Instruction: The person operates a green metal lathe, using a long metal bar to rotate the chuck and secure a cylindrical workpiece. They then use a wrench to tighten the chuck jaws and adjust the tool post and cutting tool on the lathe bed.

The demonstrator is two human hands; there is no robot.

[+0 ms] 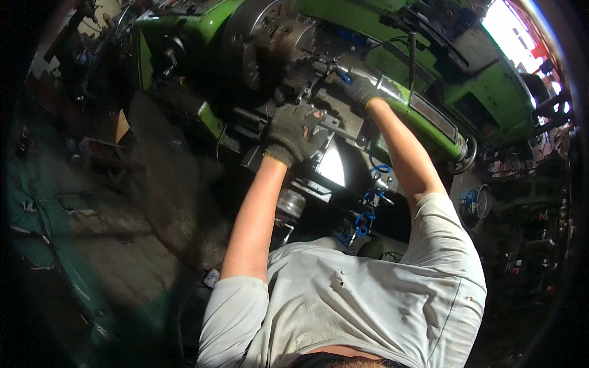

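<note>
The lathe chuck (270,40) stands at upper left; its rotation cannot be determined. The left hand (289,130), gloved, lies with fingers partly curled at a metal block (330,121); grip unconfirmed. A blue-ended tool (345,78) sits beyond the block, just beside the right hand (363,91), also gloved, whose closure is lost in shadow. Judgement: verify the chuck is stopped, keep glove fabric well away, and leave the blue hose (381,168) slack and unsnagged.
</note>
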